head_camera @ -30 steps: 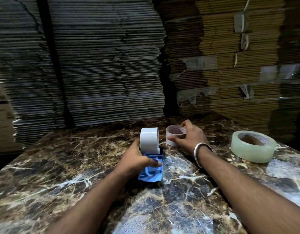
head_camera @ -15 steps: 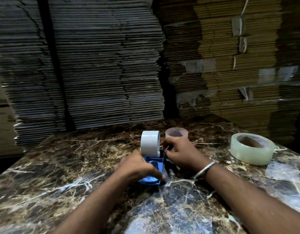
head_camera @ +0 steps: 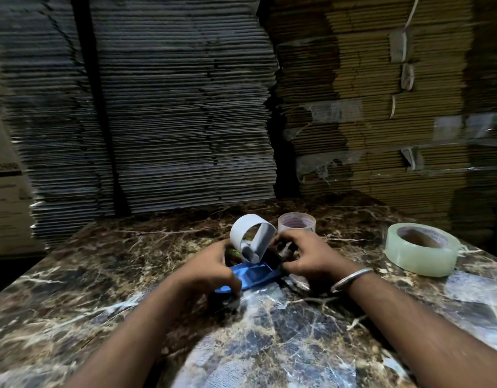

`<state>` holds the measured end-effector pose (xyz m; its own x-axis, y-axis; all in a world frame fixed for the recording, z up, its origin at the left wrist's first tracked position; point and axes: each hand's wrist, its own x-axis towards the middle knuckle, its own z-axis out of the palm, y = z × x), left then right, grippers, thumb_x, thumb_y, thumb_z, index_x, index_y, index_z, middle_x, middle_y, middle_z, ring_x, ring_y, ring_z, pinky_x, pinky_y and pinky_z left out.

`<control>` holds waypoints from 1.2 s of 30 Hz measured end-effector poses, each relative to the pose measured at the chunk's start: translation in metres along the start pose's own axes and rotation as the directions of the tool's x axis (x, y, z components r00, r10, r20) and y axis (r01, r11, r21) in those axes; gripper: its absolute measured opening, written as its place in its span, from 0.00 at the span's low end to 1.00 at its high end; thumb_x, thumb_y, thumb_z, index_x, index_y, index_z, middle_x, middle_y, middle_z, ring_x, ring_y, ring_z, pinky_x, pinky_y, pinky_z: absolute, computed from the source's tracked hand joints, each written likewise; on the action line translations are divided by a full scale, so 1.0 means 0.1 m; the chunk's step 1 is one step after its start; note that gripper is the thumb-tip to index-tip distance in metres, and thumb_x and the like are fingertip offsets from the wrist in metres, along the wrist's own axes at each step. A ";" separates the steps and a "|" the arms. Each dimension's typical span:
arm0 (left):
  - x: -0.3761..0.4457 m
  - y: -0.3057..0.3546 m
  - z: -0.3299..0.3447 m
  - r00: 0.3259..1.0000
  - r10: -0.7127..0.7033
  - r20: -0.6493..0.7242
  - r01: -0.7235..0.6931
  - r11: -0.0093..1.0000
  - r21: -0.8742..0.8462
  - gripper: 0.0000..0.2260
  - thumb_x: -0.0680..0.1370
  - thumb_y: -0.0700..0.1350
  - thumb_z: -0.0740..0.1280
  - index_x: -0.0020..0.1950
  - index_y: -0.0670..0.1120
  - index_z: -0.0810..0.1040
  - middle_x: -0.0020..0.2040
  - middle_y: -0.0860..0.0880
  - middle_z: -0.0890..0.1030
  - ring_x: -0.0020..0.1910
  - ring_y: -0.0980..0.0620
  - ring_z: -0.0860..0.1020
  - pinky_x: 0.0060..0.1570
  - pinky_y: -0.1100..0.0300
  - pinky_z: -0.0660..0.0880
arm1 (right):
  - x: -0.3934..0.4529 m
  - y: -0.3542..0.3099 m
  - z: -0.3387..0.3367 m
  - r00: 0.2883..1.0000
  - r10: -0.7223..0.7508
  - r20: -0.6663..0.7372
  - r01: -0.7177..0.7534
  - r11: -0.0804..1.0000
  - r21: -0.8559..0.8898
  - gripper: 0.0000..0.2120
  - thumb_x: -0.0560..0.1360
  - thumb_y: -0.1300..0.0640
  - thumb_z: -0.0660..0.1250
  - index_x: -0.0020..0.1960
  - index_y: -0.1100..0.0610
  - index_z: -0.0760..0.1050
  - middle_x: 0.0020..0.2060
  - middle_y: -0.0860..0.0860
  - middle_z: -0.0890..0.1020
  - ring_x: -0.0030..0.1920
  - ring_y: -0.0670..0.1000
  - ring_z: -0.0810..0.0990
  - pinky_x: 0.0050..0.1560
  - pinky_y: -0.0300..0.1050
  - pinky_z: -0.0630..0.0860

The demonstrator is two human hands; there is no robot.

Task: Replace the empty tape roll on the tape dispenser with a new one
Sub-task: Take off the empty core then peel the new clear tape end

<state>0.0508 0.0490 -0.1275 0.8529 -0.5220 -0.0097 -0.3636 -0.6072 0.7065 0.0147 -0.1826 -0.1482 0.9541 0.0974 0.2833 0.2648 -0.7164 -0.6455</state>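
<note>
On veined marble (head_camera: 73, 317), blue plastic dispenser (head_camera: 255, 274).

A single wide-angle view comes from the person's head, looking forward and down across the marble tabletop (head_camera: 73, 317). It sits close: both forearms enter from the bottom edge and the hands fall near the middle of the frame, above the tabletop's near edge. The far edge of the tabletop runs across mid-height, and beyond it the camera faces stacks of flattened cardboard (head_camera: 171, 107). The wide lens bends the outer parts of the frame.
</note>
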 end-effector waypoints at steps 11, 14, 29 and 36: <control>0.02 -0.27 -0.10 0.995 0.085 0.049 -0.084 0.996 -0.022 0.31 0.63 0.41 0.78 0.63 0.52 0.71 0.58 0.57 0.76 0.57 0.58 0.75 0.48 0.74 0.70 | 0.02 0.08 0.08 0.994 0.015 0.112 -0.018 1.000 0.025 0.32 0.62 0.56 0.82 0.64 0.55 0.76 0.56 0.48 0.80 0.55 0.46 0.78 0.55 0.34 0.74; 0.04 -0.38 -0.15 0.995 0.093 0.027 -0.092 0.995 -0.029 0.28 0.62 0.44 0.80 0.61 0.52 0.78 0.57 0.53 0.81 0.57 0.54 0.79 0.50 0.68 0.74 | 0.01 0.08 0.08 0.996 0.011 0.085 -0.014 0.999 0.034 0.31 0.60 0.54 0.83 0.61 0.55 0.77 0.55 0.51 0.80 0.55 0.50 0.79 0.59 0.45 0.77; 0.00 -0.41 -0.16 0.973 0.231 -0.003 -0.231 0.972 -0.043 0.40 0.59 0.46 0.81 0.64 0.67 0.66 0.55 0.49 0.80 0.55 0.53 0.80 0.53 0.59 0.78 | 0.01 0.14 0.07 0.991 0.015 0.134 -0.026 0.997 0.079 0.37 0.54 0.41 0.81 0.59 0.51 0.78 0.53 0.47 0.81 0.54 0.47 0.80 0.53 0.40 0.78; -0.01 -0.17 0.02 0.948 0.316 -0.042 -0.319 0.933 -0.167 0.35 0.68 0.58 0.66 0.75 0.59 0.61 0.66 0.54 0.76 0.61 0.56 0.76 0.61 0.53 0.71 | 0.00 0.12 0.09 0.992 -0.004 0.127 -0.007 0.996 0.084 0.40 0.54 0.41 0.80 0.62 0.53 0.77 0.56 0.48 0.80 0.57 0.47 0.80 0.60 0.48 0.78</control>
<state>0.0549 0.0582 -0.1410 0.7090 -0.6618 0.2436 -0.5486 -0.3005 0.7802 0.0191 -0.1847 -0.1626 0.9630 0.1872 0.1937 0.2693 -0.6565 -0.7046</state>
